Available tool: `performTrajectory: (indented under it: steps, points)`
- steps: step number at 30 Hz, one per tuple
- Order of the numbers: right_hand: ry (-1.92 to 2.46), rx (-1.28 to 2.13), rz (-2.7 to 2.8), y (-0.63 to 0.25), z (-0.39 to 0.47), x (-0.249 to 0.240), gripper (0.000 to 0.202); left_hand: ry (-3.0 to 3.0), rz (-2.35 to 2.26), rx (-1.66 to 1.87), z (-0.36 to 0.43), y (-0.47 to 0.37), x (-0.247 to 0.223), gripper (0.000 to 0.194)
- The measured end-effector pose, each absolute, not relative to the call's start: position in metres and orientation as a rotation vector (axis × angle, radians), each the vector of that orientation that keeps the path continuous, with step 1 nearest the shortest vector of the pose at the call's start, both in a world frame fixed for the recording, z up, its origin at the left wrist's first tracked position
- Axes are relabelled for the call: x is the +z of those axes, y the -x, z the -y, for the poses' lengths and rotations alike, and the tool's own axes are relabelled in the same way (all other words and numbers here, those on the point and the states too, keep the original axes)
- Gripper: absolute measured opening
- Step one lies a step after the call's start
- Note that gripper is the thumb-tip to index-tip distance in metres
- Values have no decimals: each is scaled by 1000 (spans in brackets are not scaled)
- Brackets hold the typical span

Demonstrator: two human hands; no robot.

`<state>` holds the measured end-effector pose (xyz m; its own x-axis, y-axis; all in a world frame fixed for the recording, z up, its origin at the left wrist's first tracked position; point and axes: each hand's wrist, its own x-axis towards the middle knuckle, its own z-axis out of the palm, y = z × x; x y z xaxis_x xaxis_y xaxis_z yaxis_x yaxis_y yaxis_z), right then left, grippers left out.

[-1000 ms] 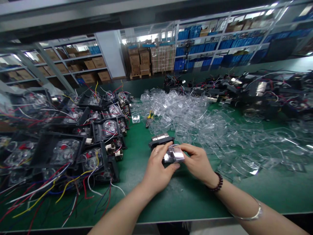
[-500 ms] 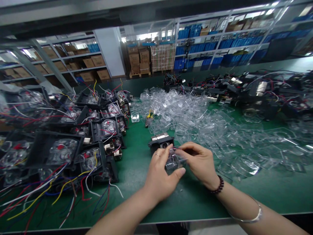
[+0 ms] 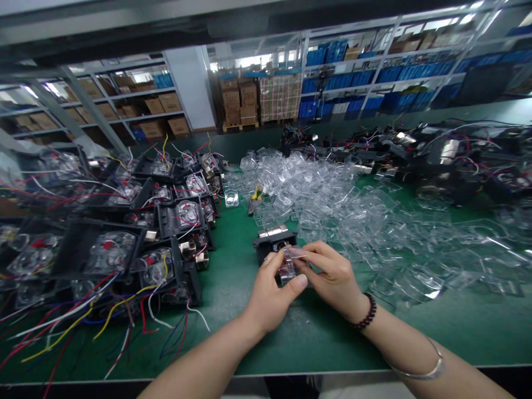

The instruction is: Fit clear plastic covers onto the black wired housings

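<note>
Both hands meet over a dark grey housing (image 3: 262, 250) with a silver metal fitting (image 3: 272, 231) on its far side. My left hand (image 3: 270, 299) is closed round a clear plastic cover (image 3: 288, 265), thumb on the near side and fingers behind. From the right, my right hand (image 3: 332, 277) pinches the same cover at its upper right edge. The cover is tilted above the housing's near part. Fingers hide much of the housing's interior, and I cannot tell whether the cover touches it.
A large heap of clear plastic covers (image 3: 307, 183) spreads across the green table (image 3: 233, 299). On the left stand several wired dark housings (image 3: 103, 255) with loose coloured leads (image 3: 62, 338). More dark wired parts (image 3: 436, 160) lie at the back right. A small yellow-handled tool (image 3: 256, 194) lies beside the heap.
The clear cover has turned in my fingers and now stands more tilted. My right hand has shifted slightly left and down, closer to my left thumb.
</note>
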<state>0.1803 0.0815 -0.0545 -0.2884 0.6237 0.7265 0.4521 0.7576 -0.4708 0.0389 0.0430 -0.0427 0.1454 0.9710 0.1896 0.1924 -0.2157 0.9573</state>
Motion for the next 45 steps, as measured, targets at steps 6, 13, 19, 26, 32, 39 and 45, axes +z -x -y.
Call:
performTrajectory:
  steps: [6, 13, 19, 26, 32, 39, 45]
  points:
    - [769, 154, 1941, -181, -80, -55, 23, -1593, -1152, 1164, -42, -39, -42, 37]
    - [782, 164, 1984, -181, -81, -52, 24, -1568, -1165, 1149, -43, -39, -42, 43]
    - [758, 162, 1966, -182, -80, -55, 28, -1632, -1181, 1137, -41, -39, -43, 44]
    - [765, 149, 1821, -182, -76, -61, 30, -1714, -1187, 1103, -38, -39, -48, 61]
    - [738, 120, 1857, -182, -78, -60, 35, -1724, -1168, 1089, -39, -37, -51, 62]
    - [722, 43, 1965, -181, -80, -58, 37, -1615, -1119, 1151, -41, -35, -49, 59]
    - [694, 37, 1973, -182, -77, -59, 50, -1582, -1071, 1168, -40, -35, -45, 60]
